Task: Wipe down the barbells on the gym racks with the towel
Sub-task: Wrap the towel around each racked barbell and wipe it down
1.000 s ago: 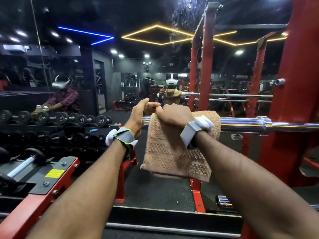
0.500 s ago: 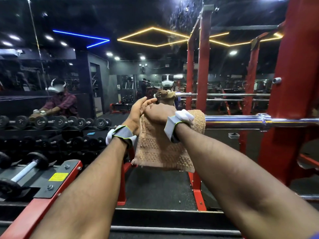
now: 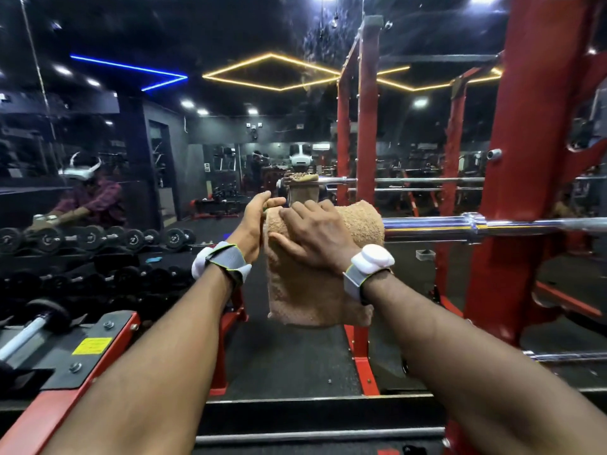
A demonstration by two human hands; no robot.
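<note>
Forearms reach in from the near edge: the right hand (image 3: 315, 238) lies flat on the tan towel (image 3: 308, 290), fingers (image 3: 295, 213) spread and nearly straight, gripping nothing, and the left hand (image 3: 254, 221) stands edge-on against the towel's left side, fingers straight, also holding nothing. The towel drapes over the left end of the chrome barbell (image 3: 437, 226) and hangs free over bare floor (image 3: 289, 356); the bar runs bare rightward past the red rack upright (image 3: 512, 192), cut off at frame edge. The bar tip is hidden under the towel and the left palm is out of sight; the dumbbell rack (image 3: 98, 238) sits well left, and the mirror (image 3: 230, 159) beyond is dim and hard to read.
</note>
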